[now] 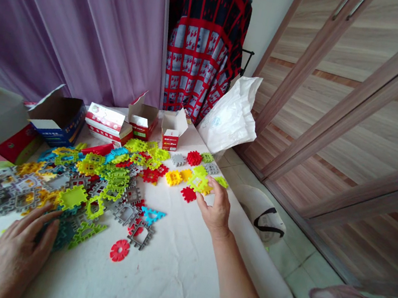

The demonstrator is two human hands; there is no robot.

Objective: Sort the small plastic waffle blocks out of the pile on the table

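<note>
A heap of interlocking plastic building pieces (100, 188) in grey, lime, yellow, red and blue covers the middle of the white-covered table (169, 281). My left hand (19, 253) rests at the heap's near edge, its fingers curved over a dark teal piece (64, 234). My right hand (216, 209) reaches across the table with its fingers spread, its fingertips beside a lime piece (198, 183) and a red gear-shaped piece (188, 194). A loose red gear piece (120, 250) lies apart near the middle. A blue triangular piece (151, 215) sits at the heap's front.
Several opened cardboard boxes (143, 119) stand along the table's far edge, with a white plastic bag (230, 116) at the far right corner. A purple curtain (71, 21) and a hanging red-and-black garment (203, 43) rise behind. Right of the table are a tiled floor and wooden wardrobe doors (356, 119).
</note>
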